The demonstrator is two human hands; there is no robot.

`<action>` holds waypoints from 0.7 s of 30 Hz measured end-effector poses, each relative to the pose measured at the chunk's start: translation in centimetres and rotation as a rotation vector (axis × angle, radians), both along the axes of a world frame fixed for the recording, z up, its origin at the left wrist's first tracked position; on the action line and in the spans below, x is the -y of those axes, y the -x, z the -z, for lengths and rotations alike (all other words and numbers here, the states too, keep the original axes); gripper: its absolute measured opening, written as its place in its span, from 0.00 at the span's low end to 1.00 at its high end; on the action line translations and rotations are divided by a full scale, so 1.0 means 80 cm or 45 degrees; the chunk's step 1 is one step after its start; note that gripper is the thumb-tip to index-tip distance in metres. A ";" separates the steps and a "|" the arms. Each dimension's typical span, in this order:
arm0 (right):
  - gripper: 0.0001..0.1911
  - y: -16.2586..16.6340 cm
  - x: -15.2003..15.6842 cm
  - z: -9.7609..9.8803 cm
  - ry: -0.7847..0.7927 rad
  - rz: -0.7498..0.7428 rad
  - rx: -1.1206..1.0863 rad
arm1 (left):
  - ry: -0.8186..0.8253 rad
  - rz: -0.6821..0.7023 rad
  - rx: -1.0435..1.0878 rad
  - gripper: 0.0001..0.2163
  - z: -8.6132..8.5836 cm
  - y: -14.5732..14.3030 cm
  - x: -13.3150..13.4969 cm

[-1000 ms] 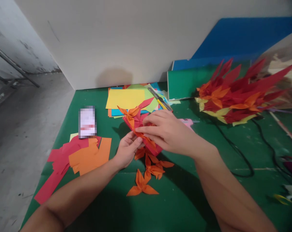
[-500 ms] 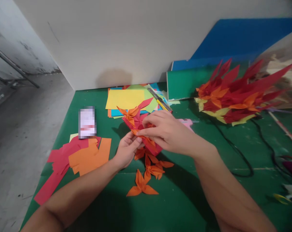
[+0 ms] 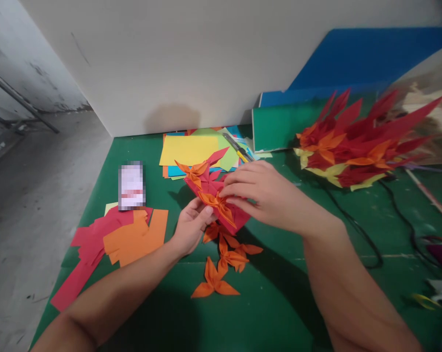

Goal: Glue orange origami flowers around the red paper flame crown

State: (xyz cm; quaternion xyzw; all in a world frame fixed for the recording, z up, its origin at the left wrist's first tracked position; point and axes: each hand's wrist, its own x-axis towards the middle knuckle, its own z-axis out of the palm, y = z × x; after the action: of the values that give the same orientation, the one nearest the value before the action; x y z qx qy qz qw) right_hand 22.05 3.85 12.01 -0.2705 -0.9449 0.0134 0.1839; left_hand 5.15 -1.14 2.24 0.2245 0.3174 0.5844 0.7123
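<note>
Gripping side: the left hand (image 3: 191, 226) is closed on the left edge of a red paper piece (image 3: 242, 216), thumb on the near face, its other fingers curled beside it.
Flower side: the right hand (image 3: 259, 190) has bent fingers, tips at the right of an orange flower (image 3: 218, 203) lying on the red paper; whether they pinch anything, I cannot tell.
Red paper: tilted between both hands, above the green table (image 3: 275, 322), a second flower (image 3: 193, 172) at its upper left corner.
Near edge: loose orange flowers (image 3: 214, 282) sit just below the red paper, in the way of lowering it; green surface stretches from them toward the person.
Left edge: the table drops to a grey floor (image 3: 81, 156) beyond orange strips (image 3: 129, 242), red strips (image 3: 72, 286) and a pixelated rectangular item (image 3: 132, 187).
Far edge: a white panel (image 3: 191, 58) stands upright, bounding reach; before it lie a yellow sheet (image 3: 191, 150) on stacked paper and a cutter (image 3: 234, 144), just behind the red paper.
Right side: green surface runs beside the right forearm to a dark cable (image 3: 413, 234); farther back, a spiky red-and-orange paper model (image 3: 352, 151) stands near a green board (image 3: 279, 129).
</note>
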 end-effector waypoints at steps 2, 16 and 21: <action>0.13 0.000 -0.001 0.001 -0.007 -0.005 0.011 | -0.001 0.005 -0.007 0.16 -0.001 0.000 0.000; 0.14 0.000 -0.003 0.005 -0.047 -0.013 0.027 | 0.010 0.028 -0.032 0.16 0.003 0.000 0.000; 0.14 0.001 -0.003 0.008 -0.056 -0.012 0.037 | 0.016 0.028 -0.046 0.15 0.004 0.000 0.000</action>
State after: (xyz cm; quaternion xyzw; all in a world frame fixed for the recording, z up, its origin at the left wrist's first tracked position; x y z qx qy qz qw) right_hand 21.94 4.10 11.36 -0.2620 -0.9488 -0.0107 0.1759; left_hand 5.12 -1.17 1.95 0.2341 0.3315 0.5703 0.7142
